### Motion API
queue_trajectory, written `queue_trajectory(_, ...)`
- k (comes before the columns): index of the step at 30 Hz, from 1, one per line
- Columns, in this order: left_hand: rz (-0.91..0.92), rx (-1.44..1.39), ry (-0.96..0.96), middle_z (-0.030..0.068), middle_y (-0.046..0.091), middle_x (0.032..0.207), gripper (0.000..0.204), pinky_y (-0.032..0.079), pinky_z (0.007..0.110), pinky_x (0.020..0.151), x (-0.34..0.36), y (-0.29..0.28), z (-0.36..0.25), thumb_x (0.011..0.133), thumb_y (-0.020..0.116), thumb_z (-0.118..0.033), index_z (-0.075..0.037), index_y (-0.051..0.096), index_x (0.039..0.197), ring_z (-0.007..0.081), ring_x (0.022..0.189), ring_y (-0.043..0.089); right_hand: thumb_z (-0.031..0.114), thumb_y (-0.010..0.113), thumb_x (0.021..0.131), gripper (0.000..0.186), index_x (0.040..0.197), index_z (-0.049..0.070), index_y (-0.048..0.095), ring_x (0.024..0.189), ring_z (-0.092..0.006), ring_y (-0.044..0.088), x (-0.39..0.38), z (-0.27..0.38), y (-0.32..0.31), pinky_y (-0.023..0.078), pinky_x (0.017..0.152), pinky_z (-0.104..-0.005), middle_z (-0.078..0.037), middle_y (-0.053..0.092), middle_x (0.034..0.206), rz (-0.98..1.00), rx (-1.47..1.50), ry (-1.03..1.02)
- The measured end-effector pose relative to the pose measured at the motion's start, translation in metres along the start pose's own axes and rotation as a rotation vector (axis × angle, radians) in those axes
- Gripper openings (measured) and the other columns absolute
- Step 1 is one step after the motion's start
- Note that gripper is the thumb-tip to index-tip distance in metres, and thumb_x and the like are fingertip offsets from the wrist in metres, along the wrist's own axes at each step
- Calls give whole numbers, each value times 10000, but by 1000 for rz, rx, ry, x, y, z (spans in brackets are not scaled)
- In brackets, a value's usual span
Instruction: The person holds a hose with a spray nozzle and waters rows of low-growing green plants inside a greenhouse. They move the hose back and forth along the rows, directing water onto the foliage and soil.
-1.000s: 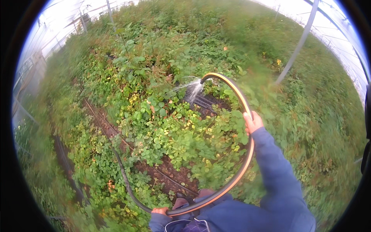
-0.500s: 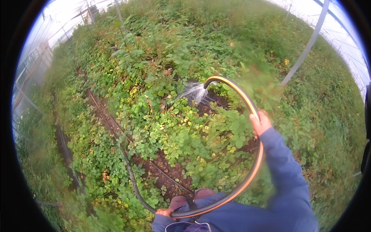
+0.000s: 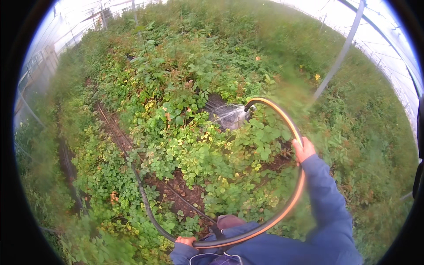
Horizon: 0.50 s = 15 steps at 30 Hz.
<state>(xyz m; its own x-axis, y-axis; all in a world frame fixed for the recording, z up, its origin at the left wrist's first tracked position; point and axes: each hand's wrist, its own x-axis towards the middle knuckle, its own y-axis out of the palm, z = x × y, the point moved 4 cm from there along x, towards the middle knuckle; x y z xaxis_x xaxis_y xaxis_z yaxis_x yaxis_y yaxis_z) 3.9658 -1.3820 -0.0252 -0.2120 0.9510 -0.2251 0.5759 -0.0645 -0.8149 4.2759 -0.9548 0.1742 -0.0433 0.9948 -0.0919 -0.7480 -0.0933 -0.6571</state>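
A black garden hose with an orange stripe runs in a big loop in front of me. My right hand, at the right, is closed around the hose a short way below its spraying end. Low in the view, near my body, my left hand grips the same hose. Water fans out leftward from the curved hose end onto dark soil among leafy green plants. From my left hand the hose trails away to the left and up through the foliage.
Leafy plants fill both sides. A thin dark pipe lies on brown soil near my legs. Brown strips of ground run between the rows at the left. A slanting grey post stands at the right, under a pale plastic tunnel cover.
The hose end and my right hand have shifted to the right and slightly down. Water now lands a little lower and spreads more to the left. Both hands keep their hold.
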Motion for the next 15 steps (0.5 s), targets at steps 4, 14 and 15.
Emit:
queue_trajectory(4,-6,35,76,54,638,677,284,429,380,718,-15,16,-3,516,712,-275,-153,648,765,259,709,613,338,539,893,365,1014,-3,493,426,-152,530,-23,-13,-23,466,369,-304,-81,534,647,-47,-18,-3)
queue_trajectory(14,-82,-11,-41,85,624,673,263,432,386,724,-47,23,-26,506,708,-252,-149,658,743,279,700,599,311,550,898,330,1037,20,481,386,-111,433,-5,-12,-2,408,345,-269,-12,448,578,103,242,14)
queue_trajectory(15,-119,-3,-46,86,624,673,263,432,387,726,-44,24,-29,510,706,-252,-145,658,745,280,700,600,303,549,900,327,1051,21,480,385,-106,428,-2,-3,1,397,343,-271,-7,440,565,127,276,22)
